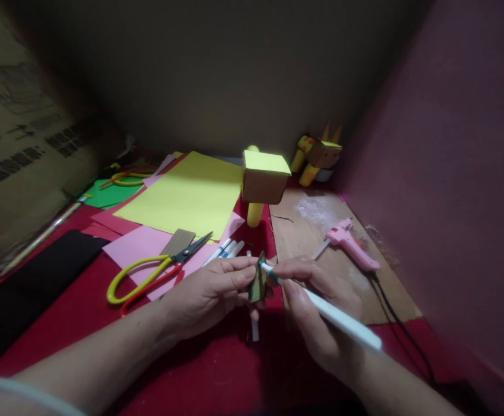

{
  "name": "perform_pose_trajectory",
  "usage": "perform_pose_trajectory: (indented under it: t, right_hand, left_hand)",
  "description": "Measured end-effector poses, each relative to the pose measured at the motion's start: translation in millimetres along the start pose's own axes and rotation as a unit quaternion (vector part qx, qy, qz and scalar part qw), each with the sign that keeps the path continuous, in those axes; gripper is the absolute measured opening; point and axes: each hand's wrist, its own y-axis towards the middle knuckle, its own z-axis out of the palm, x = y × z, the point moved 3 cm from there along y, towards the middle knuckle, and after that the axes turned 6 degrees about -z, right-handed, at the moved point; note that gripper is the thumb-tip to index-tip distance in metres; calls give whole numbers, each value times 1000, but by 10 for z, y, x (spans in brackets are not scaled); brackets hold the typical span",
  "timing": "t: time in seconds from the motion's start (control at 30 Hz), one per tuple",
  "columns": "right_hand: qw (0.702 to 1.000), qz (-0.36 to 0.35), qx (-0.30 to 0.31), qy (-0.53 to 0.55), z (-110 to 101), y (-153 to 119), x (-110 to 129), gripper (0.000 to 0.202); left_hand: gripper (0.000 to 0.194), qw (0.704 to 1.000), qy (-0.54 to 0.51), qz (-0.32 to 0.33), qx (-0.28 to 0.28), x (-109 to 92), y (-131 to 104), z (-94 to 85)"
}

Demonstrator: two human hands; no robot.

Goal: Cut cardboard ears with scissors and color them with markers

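Note:
Near the centre, my left hand (221, 289) pinches a small dark green piece (258, 284) between thumb and fingers. My right hand (321, 312) grips a white marker (338, 320) with a green band, its tip touching the upper part of the green piece. A small white strip (255, 329) sticks out below my left fingers; what it belongs to is hidden. Just beyond my hands stands a cardboard box shape (264, 186) with a yellow top, on yellow tube legs.
Scissors (160, 271) with yellow and red handles, markers (228, 249) and yellow paper (182, 193) lie left. A pink glue gun (354, 245) rests on cardboard (295, 231) at right, its cord trailing forward. A horned cardboard figure (321, 153) stands behind. A black cloth-like piece (39, 289) lies far left.

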Motion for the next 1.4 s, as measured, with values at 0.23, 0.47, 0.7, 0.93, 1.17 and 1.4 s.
perform_pose_trajectory:
  t: [0.23,0.47,0.7,0.93,1.17,1.4]
  right_hand:
    - [1000,-2,8,12,-2,-1,-3,15]
    - [999,1,16,29,-1,8,-8,16]
    - [999,14,10,32,-6,-12,-11,15]
    - [999,29,-17,5,-2,-9,-20,14]
    - [999,36,-23,-3,5,-21,-43,15]
    - [999,22,-30,-8,-13,-31,-38,15]
  left_hand:
    - [23,1000,6,-4,-3,-5,1,-1]
    - [22,1000,1,-5,-5,-4,1,1]
    - [24,1000,5,-6,-5,-20,6,5]
    - [24,1000,1,-5,-2,2,-1,-21]
    - [25,1000,-6,-3,9,-7,8,-7]
    - [26,1000,-5,-7,5,-1,-4,-13]
